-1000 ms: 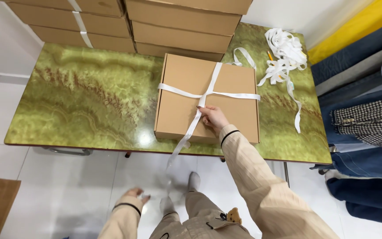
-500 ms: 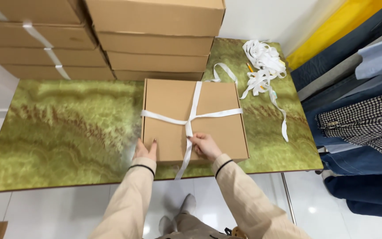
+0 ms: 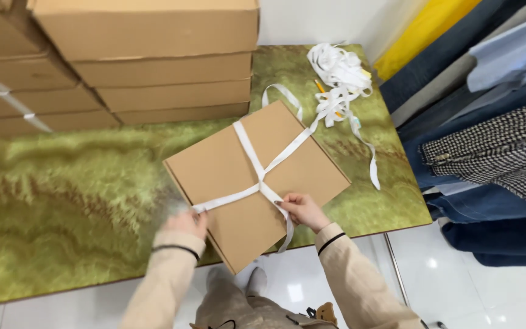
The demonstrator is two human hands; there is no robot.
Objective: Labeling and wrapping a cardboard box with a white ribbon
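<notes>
A flat cardboard box (image 3: 257, 183) lies skewed on the green tabletop (image 3: 62, 201), crossed by white ribbon (image 3: 257, 176). The right hand (image 3: 302, 209) pinches the ribbon in a narrow grip near the crossing. The left hand (image 3: 185, 224) rests on the box's left corner; its grip is too blurred to tell.

The flat brown matt cardboard box (image 3: 257, 183) is bound with a smooth white woven cloth ribbon (image 3: 252, 159). It lies on the glossy green marbled stone worktop (image 3: 62, 201). Below lies a shiny white tiled floor (image 3: 458, 286).
</notes>
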